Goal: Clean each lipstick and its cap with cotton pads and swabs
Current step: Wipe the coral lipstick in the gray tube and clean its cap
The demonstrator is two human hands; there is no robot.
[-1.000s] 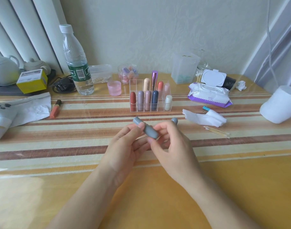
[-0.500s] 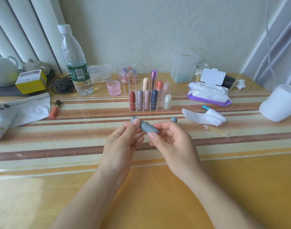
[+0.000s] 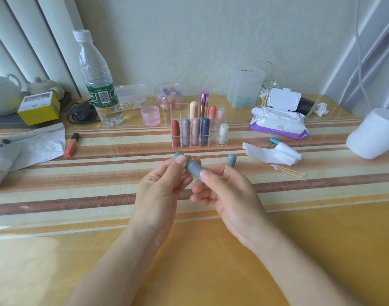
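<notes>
Since the earlier frames, the grey lipstick tube [image 3: 190, 167] is shifted slightly up and to the left in the view, with both grips unchanged; part of that shift may be the camera's. The tube is held above the striped table [image 3: 78, 195], tilted, its upper end to the left. That end is pinched by the left hand [image 3: 160, 188] between thumb and fingers, and the lower end by the right hand [image 3: 228, 195] between thumb and forefinger. A seam is seen near mid-length; whether the cap is loosened cannot be told. The tube is judged light, stiff and smooth, so liable to slip. It is best gripped on the barrel at either side of the seam, since the colour stick inside is probably soft and easily marred. Its underside is hidden by fingers. A second grey piece [image 3: 231, 159] is partly covered by the right forefinger; cap or tube, standing or touched, cannot be made out. Beyond lie folded white pads [image 3: 275, 154], cotton swabs [image 3: 288, 172] and an acrylic organiser [image 3: 177, 110] of lipsticks.
</notes>
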